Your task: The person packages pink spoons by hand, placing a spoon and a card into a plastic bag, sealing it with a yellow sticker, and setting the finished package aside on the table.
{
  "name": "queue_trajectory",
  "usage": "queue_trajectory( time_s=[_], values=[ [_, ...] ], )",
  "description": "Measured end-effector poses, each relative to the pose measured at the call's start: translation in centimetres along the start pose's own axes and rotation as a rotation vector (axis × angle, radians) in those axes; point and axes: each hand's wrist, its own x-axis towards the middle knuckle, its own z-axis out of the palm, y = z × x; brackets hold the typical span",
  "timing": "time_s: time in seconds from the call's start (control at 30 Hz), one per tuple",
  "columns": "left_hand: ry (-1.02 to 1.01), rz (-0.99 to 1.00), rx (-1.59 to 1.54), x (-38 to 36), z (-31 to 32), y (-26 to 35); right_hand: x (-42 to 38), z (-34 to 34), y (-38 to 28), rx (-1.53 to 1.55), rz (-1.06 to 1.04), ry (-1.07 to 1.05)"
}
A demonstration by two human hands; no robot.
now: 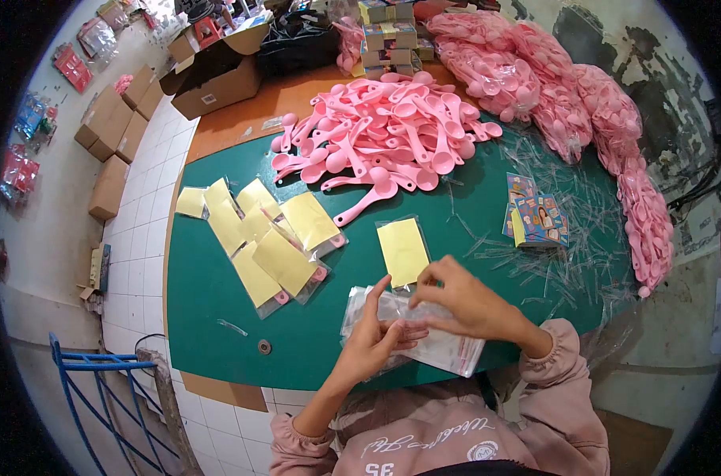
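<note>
My left hand (372,337) is over the stack of clear plastic bags (455,353) at the table's front edge, palm up with its fingers apart. Just right of it, my right hand (455,301) hangs above the same stack with bent fingers; whether a thin bag is between them cannot be made out. Beyond the hands lies a clear packet with a yellow card (404,250). More packets with yellow cards (285,262) overlap at the left, pink ends showing at some edges. A large heap of pink spoons (392,131) sits at the back.
Bulging bags of pink spoons (555,95) line the table's right edge. Near them are printed cards (539,218) and scattered clear plastic strips (567,262). An open cardboard box (217,87) stands at the back left, and a small round metal piece (264,347) lies near the front left.
</note>
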Motion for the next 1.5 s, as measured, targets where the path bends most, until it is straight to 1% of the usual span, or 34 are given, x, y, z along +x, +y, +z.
queue_trajectory(
  time_s=[0.03,0.07,0.1,0.17,0.27,0.3,0.37,0.4,0.47,0.5,0.57,0.6,0.67,0.7,0.73,0.77,0.8,0.83,0.97,1.0,1.03,1.07,1.1,1.17,1.23,1.27,1.3,1.33,1.37,1.4,1.43,1.5],
  values=[
    [0.026,-0.043,-0.013,-0.2,0.3,0.5,-0.3,0.3,-0.3,0.015,-0.055,-0.092],
    [0.052,-0.085,-0.025,-0.3,0.5,0.8,-0.4,0.6,-0.5,-0.034,-0.062,-0.12],
    [0.051,-0.086,-0.027,-0.4,0.6,0.8,-0.3,0.8,-0.7,-0.034,-0.061,-0.121],
    [0.081,0.024,0.134,-0.6,0.8,0.8,-0.2,1.2,-0.8,-0.031,-0.06,-0.114],
    [0.117,0.072,0.222,-0.7,1.0,1.1,-0.2,1.6,-0.8,-0.032,-0.117,-0.09],
    [0.119,0.074,0.223,-0.4,0.8,0.9,-0.2,1.7,-0.9,-0.032,-0.119,-0.089],
    [0.075,0.041,0.091,0.3,0.1,0.5,-0.2,1.7,-1.1,-0.101,-0.162,-0.082],
    [0.074,0.042,0.092,0.4,0.1,0.7,-0.3,1.5,-1.2,-0.102,-0.162,-0.081],
    [0.057,0.011,-0.013,0.7,0.2,1.2,-0.4,1.0,-1.1,0.003,-0.2,-0.073],
    [0.049,0.008,-0.01,0.8,0.2,1.1,-0.4,0.6,-0.9,0.002,-0.193,-0.068],
    [0.071,0.048,0.077,1.0,0.2,0.8,-0.6,-1.0,-0.3,0.216,-0.192,-0.204],
    [0.066,0.051,0.079,1.0,0.3,1.1,-0.8,-2.2,-0.4,0.292,-0.158,-0.239],
    [0.155,-0.016,-0.007,1.0,0.4,1.9,-1.4,-5.2,1.2,0.482,-0.202,-0.163],
    [0.153,-0.018,-0.006,1.0,0.0,1.7,-2.2,-7.3,3.1,0.533,-0.187,-0.074],
    [0.093,-0.023,0.073,0.9,-0.6,1.4,-3.2,-9.5,4.5,0.555,-0.071,0.089],
    [0.034,-0.026,0.152,0.8,-0.9,1.2,-3.8,-12.3,5.6,0.635,0.093,0.206],
    [0.036,-0.024,0.151,0.7,-0.8,1.3,-4.7,-15.2,9.0,0.239,0.282,0.309],
    [0.052,-0.034,0.099,0.5,-0.6,1.5,-4.6,-14.8,9.4,0.234,0.277,0.308],
    [0.107,-0.022,0.001,1.1,0.0,1.7,-4.8,-11.9,8.9,-0.74,0.229,0.874],
    [0.105,-0.027,0.001,1.2,0.2,1.7,-2.5,-9.5,3.9,-0.591,0.187,0.653],
    [0.109,-0.009,-0.046,1.5,0.4,1.8,-3.7,-6.4,5.2,-0.419,0.311,0.147],
    [0.112,0.007,-0.089,1.7,0.6,2.0,-1.3,-5.1,2.1,-0.178,-0.073,0.13],
    [0.118,0.025,-0.133,1.9,0.7,2.0,-1.3,-2.5,1.6,-0.068,-0.05,0.016],
    [0.122,0.039,-0.136,1.8,0.7,2.0,-0.8,-0.9,1.3,-0.076,-0.025,-0.016],
    [0.136,0.066,-0.153,1.5,0.4,2.1,-0.3,-0.3,2.2,0.081,0.047,0.115],
    [0.109,0.059,-0.162,1.2,0.0,2.4,-0.3,-0.7,2.1,0.093,0.015,0.195],
    [0.08,0.051,-0.174,1.0,-0.4,2.5,-0.4,-0.8,2.3,0.092,0.014,0.192],
    [0.079,0.051,-0.177,1.0,-0.8,2.4,-0.5,-0.8,2.5,0.229,0.061,0.193],
    [0.095,0.065,-0.047,1.0,-1.3,2.1,-0.6,-0.8,2.7,0.365,0.109,0.197],
    [0.113,0.077,0.084,1.0,-1.4,2.2,-0.7,-0.7,2.8,0.367,0.111,0.198],
    [0.115,0.073,0.084,1.2,-1.2,2.3,-0.7,-0.6,2.9,0.416,0.141,0.167],
    [0.127,0.231,0.7,1.5,-0.4,2.9,-0.7,-0.3,3.4,0.471,0.169,0.13]
  ],
)
